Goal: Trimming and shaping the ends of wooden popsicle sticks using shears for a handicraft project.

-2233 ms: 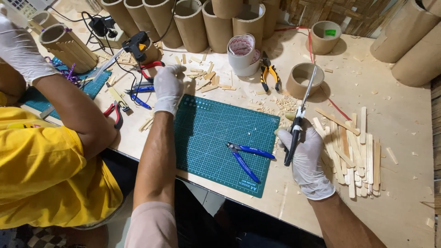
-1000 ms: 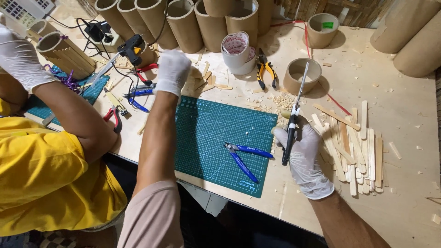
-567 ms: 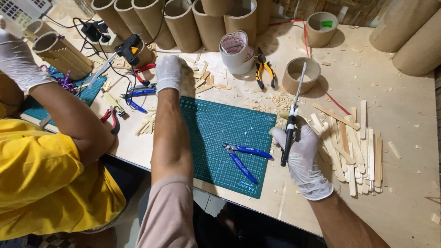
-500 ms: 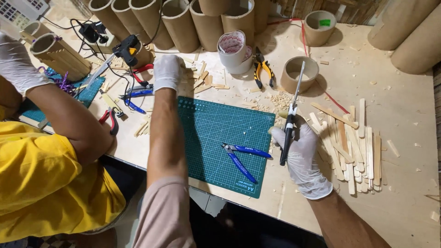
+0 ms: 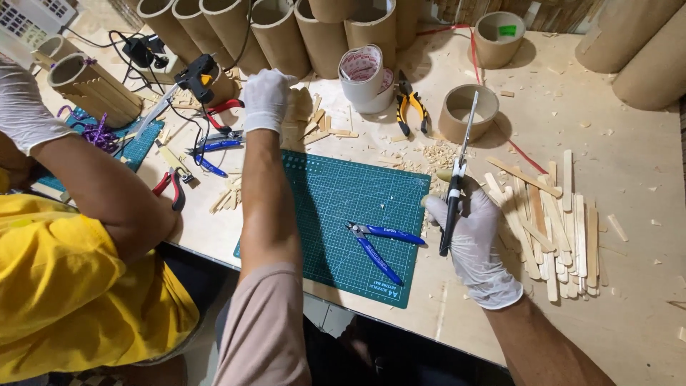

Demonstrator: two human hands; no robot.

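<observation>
On the cutting mat (image 5: 321, 207), only the blue pliers (image 5: 379, 243) obstruct; beyond its far edge, cardboard tubes (image 5: 286, 36), tape rolls (image 5: 364, 75) and scattered sticks (image 5: 550, 221) crowd the tabletop (image 5: 629, 143).

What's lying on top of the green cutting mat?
On the green cutting mat, blue-handled cutters and small wood chips show. The left forearm crosses its left edge, so anything beneath the arm is covered.

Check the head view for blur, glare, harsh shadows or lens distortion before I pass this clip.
Head view: sharp overall, even overhead light; soft shadows under the left hand and beside the cardboard tubes; no glare on the green cutting mat; right hand and its long tool crisp; wide-angle bending at the edges.
</observation>
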